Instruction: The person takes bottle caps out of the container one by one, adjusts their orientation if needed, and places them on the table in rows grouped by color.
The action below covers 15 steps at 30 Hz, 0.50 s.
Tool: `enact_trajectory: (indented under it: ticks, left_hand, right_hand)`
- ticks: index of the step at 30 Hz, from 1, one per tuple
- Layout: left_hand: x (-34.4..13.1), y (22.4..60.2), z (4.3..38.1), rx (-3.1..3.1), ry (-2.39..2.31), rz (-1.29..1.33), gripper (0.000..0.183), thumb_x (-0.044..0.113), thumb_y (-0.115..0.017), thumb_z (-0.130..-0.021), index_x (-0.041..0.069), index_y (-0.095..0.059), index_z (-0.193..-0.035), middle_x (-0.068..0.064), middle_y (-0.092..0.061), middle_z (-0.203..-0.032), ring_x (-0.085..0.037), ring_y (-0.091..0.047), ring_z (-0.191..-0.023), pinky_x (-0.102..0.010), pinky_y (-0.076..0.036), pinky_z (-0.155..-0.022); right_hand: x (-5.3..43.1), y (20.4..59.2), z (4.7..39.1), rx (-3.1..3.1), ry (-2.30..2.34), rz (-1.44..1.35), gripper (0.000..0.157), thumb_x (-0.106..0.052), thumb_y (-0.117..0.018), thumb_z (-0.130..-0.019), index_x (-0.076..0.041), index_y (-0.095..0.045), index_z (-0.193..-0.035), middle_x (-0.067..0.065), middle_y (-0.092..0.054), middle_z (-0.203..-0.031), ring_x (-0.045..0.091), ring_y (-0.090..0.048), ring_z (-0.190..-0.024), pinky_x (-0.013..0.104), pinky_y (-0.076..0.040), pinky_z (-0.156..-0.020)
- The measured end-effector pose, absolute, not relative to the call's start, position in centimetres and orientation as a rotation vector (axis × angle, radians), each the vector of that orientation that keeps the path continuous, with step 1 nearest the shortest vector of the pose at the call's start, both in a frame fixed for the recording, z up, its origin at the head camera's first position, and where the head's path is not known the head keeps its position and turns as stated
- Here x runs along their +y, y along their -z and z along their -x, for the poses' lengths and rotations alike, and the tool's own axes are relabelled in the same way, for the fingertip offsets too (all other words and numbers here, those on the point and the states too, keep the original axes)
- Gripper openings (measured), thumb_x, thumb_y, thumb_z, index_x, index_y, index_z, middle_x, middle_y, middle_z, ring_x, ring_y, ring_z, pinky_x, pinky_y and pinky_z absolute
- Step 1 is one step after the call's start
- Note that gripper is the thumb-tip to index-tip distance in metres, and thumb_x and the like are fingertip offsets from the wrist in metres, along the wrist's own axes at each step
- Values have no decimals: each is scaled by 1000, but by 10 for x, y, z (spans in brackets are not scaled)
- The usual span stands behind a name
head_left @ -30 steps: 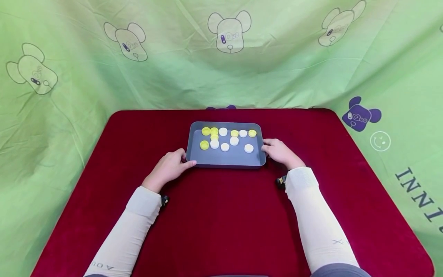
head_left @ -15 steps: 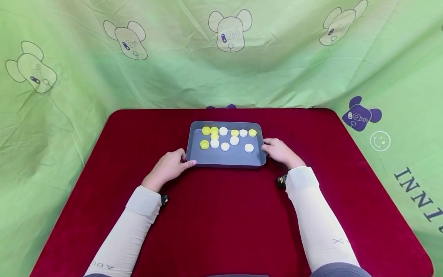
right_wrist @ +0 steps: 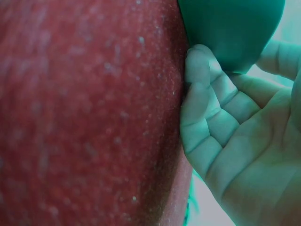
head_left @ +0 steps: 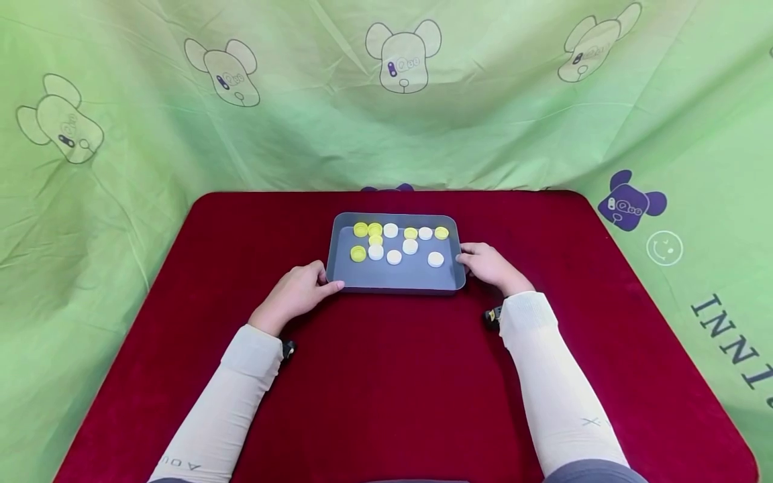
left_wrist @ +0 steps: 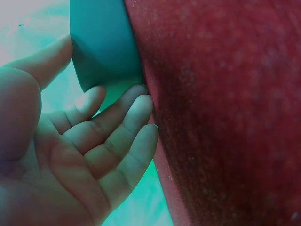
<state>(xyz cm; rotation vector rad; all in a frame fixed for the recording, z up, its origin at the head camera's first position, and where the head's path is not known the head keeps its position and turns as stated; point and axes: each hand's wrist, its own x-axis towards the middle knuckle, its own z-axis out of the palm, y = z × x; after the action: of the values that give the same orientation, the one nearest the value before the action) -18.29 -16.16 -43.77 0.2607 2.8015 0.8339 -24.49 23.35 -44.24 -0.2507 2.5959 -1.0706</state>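
A grey rectangular tray [head_left: 386, 276] with low walls lies near the back middle of the table. Inside it are several yellow caps [head_left: 358, 254] and several white caps [head_left: 436, 259], spread mostly over its far half. My left hand [head_left: 296, 292] grips the tray's near left corner, thumb over the rim. At the tray's right end, my right hand [head_left: 488, 266] grips the wall. Both wrist views show the outer tray wall [left_wrist: 106, 42] between thumb and curled fingers, with fingertips low at the tablecloth.
Dark red cloth [head_left: 386, 382] covers the table, which has rounded back corners. A green curtain [head_left: 314, 134] printed with bear heads hangs behind and along both sides. Dark wrist cameras [head_left: 492, 317] sit under the light sleeves.
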Motion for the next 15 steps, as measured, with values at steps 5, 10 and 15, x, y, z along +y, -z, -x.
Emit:
enact_trajectory:
  ticks: [5, 10, 15]
  left_hand:
    - [-161, 437, 182, 2801, -836, -258, 41, 50, -67, -89, 12, -53, -87, -6, -52, -66, -21, -51, -62, -34, -42, -59]
    - [-162, 437, 183, 2802, -838, -261, 40, 50, -67, -89, 12, -53, -87, -6, -52, -66, -21, -51, -62, -34, -42, -59]
    - [-163, 440, 183, 2798, -846, -262, 41, 51, -67, -88, 13, -53, -88, -6, -52, -66, -21, -51, -62, -34, -42, -59]
  right_hand:
    - [234, 445, 246, 2603, 1069, 265, 43, -15, -46, -100, 6, -49, -138, 21, -62, -115, 26, -63, -85, 38, -52, -76]
    - [235, 445, 246, 2608, 1066, 272, 43, -16, -46, -100, 6, -49, -138, 21, -61, -115, 27, -63, -86, 39, -51, -77]
    - [235, 445, 245, 2597, 1067, 259, 45, -16, -47, -101, 6, -47, -139, 21, -61, -116, 27, -62, -86, 39, -51, -77]
